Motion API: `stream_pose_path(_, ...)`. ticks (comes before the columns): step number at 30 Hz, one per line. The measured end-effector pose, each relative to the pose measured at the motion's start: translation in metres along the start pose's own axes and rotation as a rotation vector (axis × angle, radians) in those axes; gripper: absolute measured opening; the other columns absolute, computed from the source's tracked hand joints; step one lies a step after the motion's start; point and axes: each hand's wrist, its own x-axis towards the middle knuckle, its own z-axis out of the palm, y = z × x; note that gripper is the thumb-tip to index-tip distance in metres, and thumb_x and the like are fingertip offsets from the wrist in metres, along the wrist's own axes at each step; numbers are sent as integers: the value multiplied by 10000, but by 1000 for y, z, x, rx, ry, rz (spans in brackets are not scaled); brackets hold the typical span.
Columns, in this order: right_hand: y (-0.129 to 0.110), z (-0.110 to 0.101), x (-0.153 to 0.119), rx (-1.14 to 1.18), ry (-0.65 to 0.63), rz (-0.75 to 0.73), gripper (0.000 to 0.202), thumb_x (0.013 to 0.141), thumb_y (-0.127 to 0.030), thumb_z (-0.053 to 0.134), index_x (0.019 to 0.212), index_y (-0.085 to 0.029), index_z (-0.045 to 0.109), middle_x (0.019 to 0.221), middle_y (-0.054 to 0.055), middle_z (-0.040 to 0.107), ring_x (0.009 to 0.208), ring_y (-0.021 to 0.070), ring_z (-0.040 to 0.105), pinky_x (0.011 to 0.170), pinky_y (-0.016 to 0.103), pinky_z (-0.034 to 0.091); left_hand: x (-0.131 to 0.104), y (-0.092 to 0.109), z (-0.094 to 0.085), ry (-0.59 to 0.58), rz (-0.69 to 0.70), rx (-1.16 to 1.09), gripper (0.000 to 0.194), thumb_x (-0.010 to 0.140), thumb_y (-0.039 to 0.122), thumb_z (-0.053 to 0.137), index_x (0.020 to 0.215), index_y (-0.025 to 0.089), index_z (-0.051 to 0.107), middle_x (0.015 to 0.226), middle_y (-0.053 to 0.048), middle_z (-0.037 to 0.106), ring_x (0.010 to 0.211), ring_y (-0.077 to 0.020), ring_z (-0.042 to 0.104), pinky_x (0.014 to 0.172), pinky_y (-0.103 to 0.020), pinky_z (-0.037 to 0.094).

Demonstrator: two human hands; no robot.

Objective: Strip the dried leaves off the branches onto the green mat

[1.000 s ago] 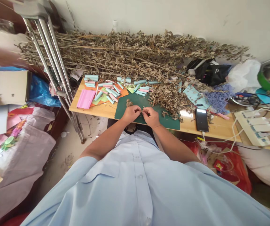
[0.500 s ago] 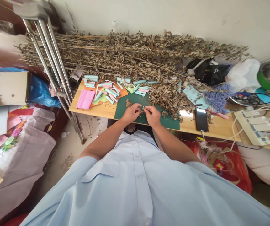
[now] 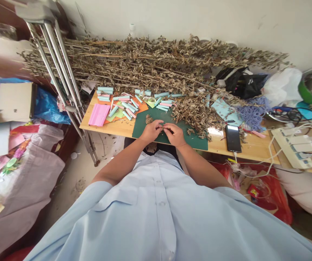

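Note:
My left hand and my right hand meet fingertip to fingertip over the green mat. Both are pinched closed on something too small to make out, perhaps a bit of dried leaf. Just beyond my left hand is a small brown clump. A heap of dried leaves covers the mat's right part. Left of it lie blue and pink paper rolls on orange and green sheets, and a folded pink paper.
Long dried stalks lie along the wall. A phone, blue-violet yarn and a power strip are on the right. Metal crutches lean at the table's left end. Cables hang over the front edge.
My right hand has shifted slightly left, and its fingertips now meet those of my left hand. My left hand has hardly moved.

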Motion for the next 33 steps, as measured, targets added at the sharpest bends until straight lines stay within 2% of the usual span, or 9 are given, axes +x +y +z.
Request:
stream_pose_path(4, 4, 1, -1, -18, 3, 13, 146, 924, -323, 633, 979, -239, 739, 1031, 77, 750, 996, 219, 707, 883, 399, 600, -1, 9, -1, 14, -33, 24, 202, 869, 135, 583, 1045, 167, 679, 902, -32, 744, 763, -129, 690, 771, -264, 547)
stream_pose_path(7, 7, 3, -1, -21, 14, 11, 146, 931, -310, 617, 941, -246, 749, 996, 69, 757, 989, 220, 710, 914, 417, 590, -1, 13, -2, 28, -38, 51, 126, 865, 162, 606, 950, 182, 698, 865, -17, 738, 743, -132, 685, 750, -264, 544)
stream_pose_path(12, 8, 2, -1, -33, 36, 16, 160, 929, -266, 592, 938, -240, 750, 977, 62, 759, 944, 207, 715, 896, 398, 588, 1, 9, -2, 31, -25, 102, 131, 865, 187, 629, 953, 187, 725, 865, -15, 741, 754, -139, 683, 771, -266, 538)
stream_pose_path(17, 5, 2, -2, -39, 48, 23, 166, 912, -228, 569, 920, -228, 735, 956, 61, 760, 902, 203, 716, 868, 383, 583, 3, 7, -3, -41, 23, 152, 201, 889, 202, 612, 1038, 185, 747, 931, -37, 751, 819, -150, 677, 807, -262, 525)
stream_pose_path(25, 3, 4, -4, -115, 82, 40, 127, 879, -251, 592, 890, -232, 718, 898, 44, 760, 809, 195, 705, 795, 350, 586, 3, 8, -3, -34, 82, 261, 153, 894, 209, 587, 869, 177, 734, 828, -33, 707, 782, -155, 624, 758, -255, 485)
stream_pose_path(30, 9, 6, -3, -75, 197, 182, 133, 868, -268, 609, 901, -213, 725, 855, 54, 760, 734, 201, 705, 743, 351, 595, 3, 8, -3, -24, 77, 254, 167, 901, 225, 582, 841, 170, 728, 802, -32, 701, 764, -152, 623, 752, -252, 480)
stream_pose_path(33, 10, 6, -3, -40, 150, 201, 137, 872, -288, 623, 914, -211, 728, 860, 52, 763, 746, 200, 710, 757, 351, 595, 2, 8, -4, -26, 66, 215, 148, 889, 215, 597, 869, 169, 737, 805, -28, 711, 760, -146, 634, 749, -247, 487)
